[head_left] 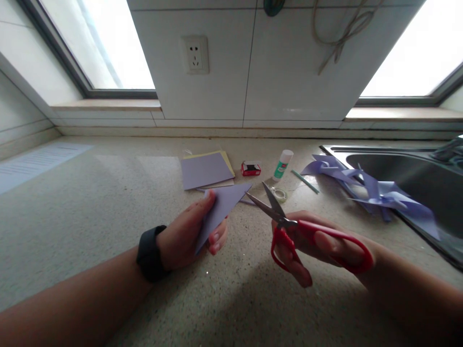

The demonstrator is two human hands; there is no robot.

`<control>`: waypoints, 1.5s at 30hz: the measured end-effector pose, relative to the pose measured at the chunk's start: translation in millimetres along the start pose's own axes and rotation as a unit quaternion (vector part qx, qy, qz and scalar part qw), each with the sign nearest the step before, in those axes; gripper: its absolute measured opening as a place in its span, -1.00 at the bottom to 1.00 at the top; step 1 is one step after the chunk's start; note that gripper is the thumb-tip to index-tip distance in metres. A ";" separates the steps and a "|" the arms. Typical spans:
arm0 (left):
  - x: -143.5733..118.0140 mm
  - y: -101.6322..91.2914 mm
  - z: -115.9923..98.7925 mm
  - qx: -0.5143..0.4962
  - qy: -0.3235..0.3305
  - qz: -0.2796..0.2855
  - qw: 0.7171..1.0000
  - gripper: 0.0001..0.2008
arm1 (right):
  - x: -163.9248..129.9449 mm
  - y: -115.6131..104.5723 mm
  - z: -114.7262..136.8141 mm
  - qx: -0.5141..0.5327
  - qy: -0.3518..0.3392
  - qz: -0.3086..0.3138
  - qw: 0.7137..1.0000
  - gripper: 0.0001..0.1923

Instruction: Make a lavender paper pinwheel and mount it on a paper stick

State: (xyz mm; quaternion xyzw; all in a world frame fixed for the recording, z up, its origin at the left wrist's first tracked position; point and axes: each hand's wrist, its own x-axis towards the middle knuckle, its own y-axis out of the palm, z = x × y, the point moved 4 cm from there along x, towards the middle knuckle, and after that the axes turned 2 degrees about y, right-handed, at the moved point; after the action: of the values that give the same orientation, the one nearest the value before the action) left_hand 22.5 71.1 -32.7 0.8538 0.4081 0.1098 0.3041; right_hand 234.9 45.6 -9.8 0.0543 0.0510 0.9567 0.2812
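Note:
My left hand (191, 229) pinches a purple paper (223, 205) folded into a triangle, thumb on top and fingers behind it. One corner of the paper points right, toward the scissors. In my right hand (311, 241) is a pair of red-handled scissors (280, 219), with thumb and fingers through the loops. Their blades are spread apart, and the tips are close to the paper's right corner; whether they touch it I cannot tell. Behind the paper lies a stack of purple and yellow sheets (208, 169) on the speckled counter (119, 202).
A small red and black box (251, 168), an upright glue stick (282, 165), a tape roll (278, 194) and a thin green stick (306, 181) stand or lie behind my hands. Purple paper pinwheels (379, 193) overlap the edge of the metal sink (415, 164). A printed sheet (39, 163) lies far left.

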 end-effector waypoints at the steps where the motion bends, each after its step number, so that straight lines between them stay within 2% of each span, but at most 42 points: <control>1: 0.0 -0.3 0.0 -0.001 0.000 -0.002 1.000 -0.54 | -0.2 -0.5 -0.7 0.000 0.004 -0.001 1.000 -0.58; 7: 1.3 -2.6 1.3 -0.009 -0.002 -0.003 1.000 -0.54 | -4.0 -6.1 -6.8 -0.003 -0.004 -0.020 1.000 -0.57; 12: 1.2 -5.6 3.0 -0.008 -0.005 0.000 1.000 -0.49 | -0.8 -5.9 -6.1 0.008 -0.028 0.006 1.000 -0.50; 27: 2.1 -5.5 1.9 -0.027 0.008 0.009 1.000 -0.50 | 3.0 -6.1 -0.6 -0.009 -0.027 0.006 1.000 -0.50; 33: 1.9 -4.7 1.6 -0.020 0.008 0.006 1.000 -0.49 | 0.5 -7.9 -0.5 -0.010 0.001 -0.013 1.000 -0.45; 45: 2.9 -6.4 1.8 -0.017 0.005 0.005 1.000 -0.50 | 1.1 -8.7 -4.9 -0.001 -0.017 0.000 1.000 -0.45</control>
State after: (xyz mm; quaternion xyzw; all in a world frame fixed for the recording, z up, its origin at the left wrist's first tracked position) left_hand 21.1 75.6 -38.2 0.8498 0.4034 0.1228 0.3162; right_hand 238.0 53.1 -15.6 0.0706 0.0456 0.9558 0.2817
